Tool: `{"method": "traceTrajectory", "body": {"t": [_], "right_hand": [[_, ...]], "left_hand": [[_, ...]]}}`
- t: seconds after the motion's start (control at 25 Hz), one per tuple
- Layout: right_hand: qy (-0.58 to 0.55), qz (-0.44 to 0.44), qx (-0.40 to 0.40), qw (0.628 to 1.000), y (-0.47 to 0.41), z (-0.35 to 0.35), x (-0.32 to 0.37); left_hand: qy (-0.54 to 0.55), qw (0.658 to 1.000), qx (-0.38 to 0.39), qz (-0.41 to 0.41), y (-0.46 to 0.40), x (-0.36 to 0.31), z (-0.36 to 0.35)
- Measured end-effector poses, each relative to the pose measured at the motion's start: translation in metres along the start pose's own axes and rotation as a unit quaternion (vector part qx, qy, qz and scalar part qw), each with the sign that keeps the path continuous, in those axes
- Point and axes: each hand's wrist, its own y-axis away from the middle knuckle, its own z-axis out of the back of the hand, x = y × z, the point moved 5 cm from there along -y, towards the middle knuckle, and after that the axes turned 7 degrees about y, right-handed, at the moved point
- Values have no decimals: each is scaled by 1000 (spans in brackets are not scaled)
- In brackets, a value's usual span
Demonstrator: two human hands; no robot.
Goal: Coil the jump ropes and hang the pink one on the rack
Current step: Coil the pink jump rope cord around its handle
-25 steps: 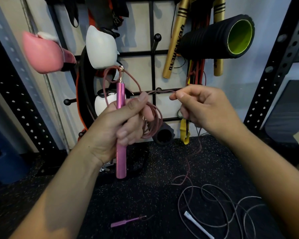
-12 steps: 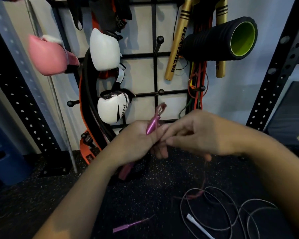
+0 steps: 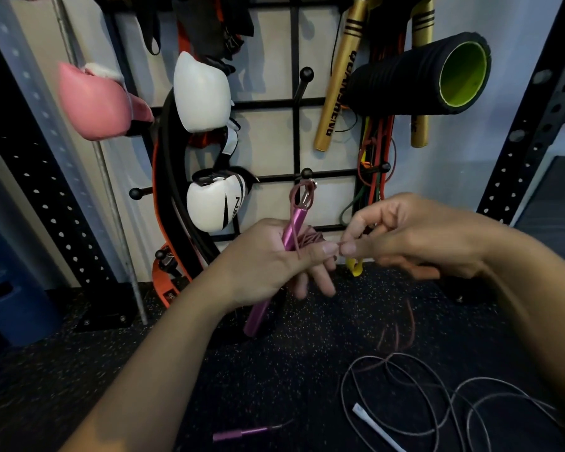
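My left hand grips a pink metal jump-rope handle, tilted with its top toward the rack, along with a small coil of pink cord. Just to its right, my right hand pinches the same cord at my left thumb. Blurred pink cord hangs from the hands to the floor. The second pink handle lies on the floor near the bottom. A grey rope with a white handle lies loose at lower right. The black wall rack with ball-tipped pegs stands behind my hands.
On the rack hang a pink boxing glove, white gloves, gold bats, a black and green foam roller and coloured bands. Perforated black uprights flank it. The floor is black speckled rubber.
Both hands dropped from in front of the rack, came together, and the right hand then drew slightly right along the cord. The handle went from upright to tilted.
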Motion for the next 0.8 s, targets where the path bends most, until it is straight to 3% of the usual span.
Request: {"method": "traceTrajectory", "body": {"t": [0.16,0.28,0.36,0.48,0.56,0.68,0.8], "right_hand": [[56,22,-116,991,-8,8,0],[-36,37,-4,999,-5,4,-4],[3,5,26,1000,-1,5,-8],[51,-24,-62,996,-3,14,-13],[-27,48,-128,990,-5,21,-8],[-122,143,-159,969,-5,24,1],[-86,143,-292,942,-2,27,0]], "left_hand": [[6,998,-56,-15,0,0,6],[47,996,-79,-23,1,0,17],[90,991,-89,-36,1,-2,19],[153,982,-103,-45,1,-2,18],[176,980,-86,-36,2,-2,17],[163,986,-39,15,8,-2,17],[125,990,21,65,14,-4,10]]}}
